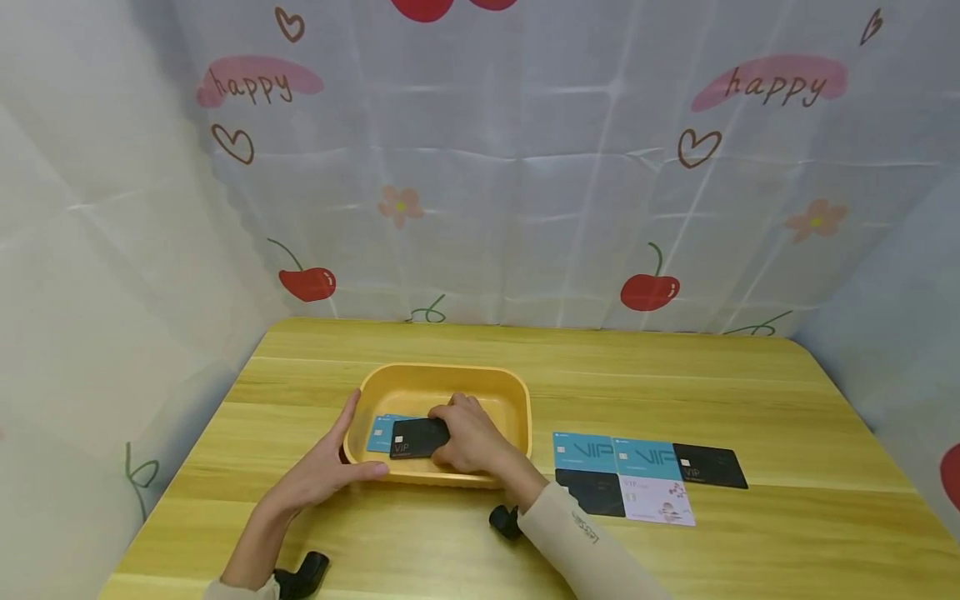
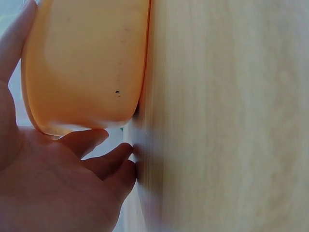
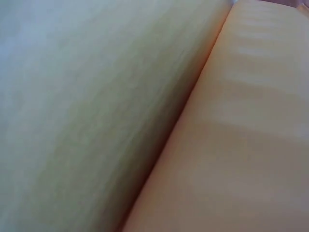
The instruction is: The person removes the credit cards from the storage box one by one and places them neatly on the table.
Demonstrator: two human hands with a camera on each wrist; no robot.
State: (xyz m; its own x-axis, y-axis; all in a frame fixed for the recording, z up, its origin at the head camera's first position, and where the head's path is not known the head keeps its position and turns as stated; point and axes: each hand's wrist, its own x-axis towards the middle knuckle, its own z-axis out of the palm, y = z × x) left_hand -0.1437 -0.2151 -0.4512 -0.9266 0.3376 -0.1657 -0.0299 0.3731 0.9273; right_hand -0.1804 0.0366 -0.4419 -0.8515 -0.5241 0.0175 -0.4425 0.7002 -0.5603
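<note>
My right hand (image 1: 468,437) pinches black card (image 1: 417,437) in tray (image 1: 517,392); open left hand (image 1: 318,475) steadies it. Risk: card slipping.

Wooden table (image 1: 750,392): yellow tray (image 1: 420,379) at nine o'clock of centre; five cards (image 1: 645,475) grouped at three o'clock, edges touching.

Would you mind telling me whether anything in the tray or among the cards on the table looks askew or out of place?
Nothing is damaged or spilled. The black card under the right hand lies slightly askew over a blue card in the yellow tray, which the left hand steadies. The five cards beside the tray lie in tidy rows.
</note>
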